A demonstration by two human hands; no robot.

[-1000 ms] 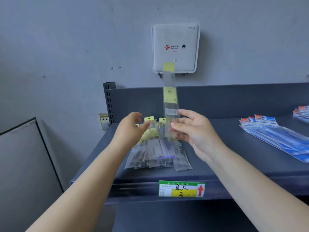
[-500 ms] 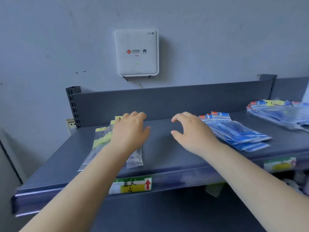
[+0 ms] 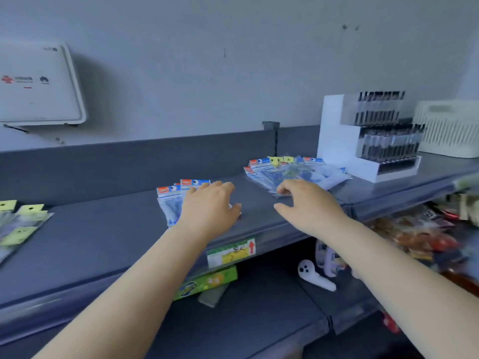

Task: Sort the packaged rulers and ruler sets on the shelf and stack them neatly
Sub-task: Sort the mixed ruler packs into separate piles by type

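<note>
Shelf [image 3: 103, 239] is dark grey with a raised back wall; bare deck runs between the piles, widest between the yellow-tagged rulers and the middle pile. Front lip carries a green/yellow price tag [image 3: 231, 252] with a red up arrow; its handwriting is too blurred to read.

Left hand [image 3: 210, 211] lies palm down on the blue ruler-set pile [image 3: 171, 200] mid-shelf, fingers straight and slightly spread, covering its right part; red/blue header cards poke out behind the fingertips. Header text unreadable.

Right hand [image 3: 308, 206] hovers over bare deck just in front of the mixed pile [image 3: 293, 172], fingers loosely curled, gripping nothing; fingertips sit at that pile's near edge, contact unclear. This pile has blue headers plus two yellow ones, fanned untidily.

Yellow-tagged rulers [image 3: 18, 224] lie far left, well apart from both hands.

White wall box [image 3: 39, 84] upper left shows a red logo and a Huawei mark. White tiered pen display [image 3: 368, 136] and cream basket [image 3: 448, 128] stand at the right end.
</note>
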